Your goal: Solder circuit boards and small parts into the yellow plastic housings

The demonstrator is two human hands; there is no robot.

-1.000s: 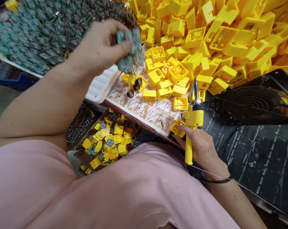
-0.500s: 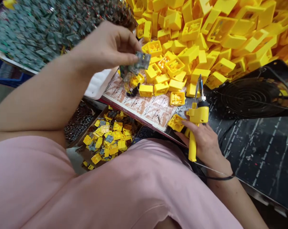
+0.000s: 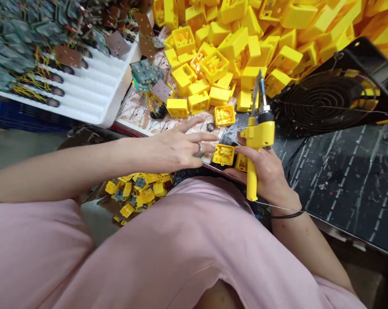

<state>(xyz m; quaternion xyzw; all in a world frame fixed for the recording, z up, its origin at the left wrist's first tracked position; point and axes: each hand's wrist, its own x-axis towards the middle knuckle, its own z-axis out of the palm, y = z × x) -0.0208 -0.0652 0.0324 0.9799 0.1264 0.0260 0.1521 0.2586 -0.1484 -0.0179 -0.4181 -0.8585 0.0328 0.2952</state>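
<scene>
Evidently, the left hand [image 3: 181,148] spreads its fingers beside a hollow yellow plastic case [image 3: 224,154] (contact unclear); the right hand [image 3: 268,171] holds a yellow metal-tipped soldering gun [image 3: 260,134].

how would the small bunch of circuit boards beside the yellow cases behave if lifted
The circuit boards look flat and rigid, so probably stay stiff. Their thin wires would likely flop or snag. The round black parts at the wire ends may swing.

Heaped yellow casings [image 3: 235,43] and circuit boards [image 3: 20,32] suggest an electronics workshop.
</scene>
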